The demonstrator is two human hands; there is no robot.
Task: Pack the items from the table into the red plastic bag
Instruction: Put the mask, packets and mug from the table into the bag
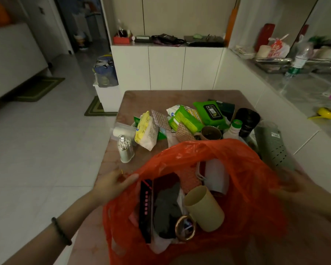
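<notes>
The red plastic bag (243,188) stands open on the near part of the table (141,96). My left hand (113,183) pinches its left rim. My right hand (302,190), blurred, holds the right rim. Inside lie a beige cup (204,207), a dark box (146,207), a grey cloth (166,209), a gold ring (185,227) and a white container (216,175). Behind the bag the table carries a yellow tissue pack (146,131), green wipe packs (208,111), a cotton swab jar (125,148), a white bottle (233,129), a black jar (247,119) and a grey perforated item (271,144).
White cabinets (166,67) stand behind the table, with clutter on their top. A counter (304,88) with a bottle and trays runs along the right. Tiled floor (36,140) lies to the left, with green mats and a blue bag near the cabinet.
</notes>
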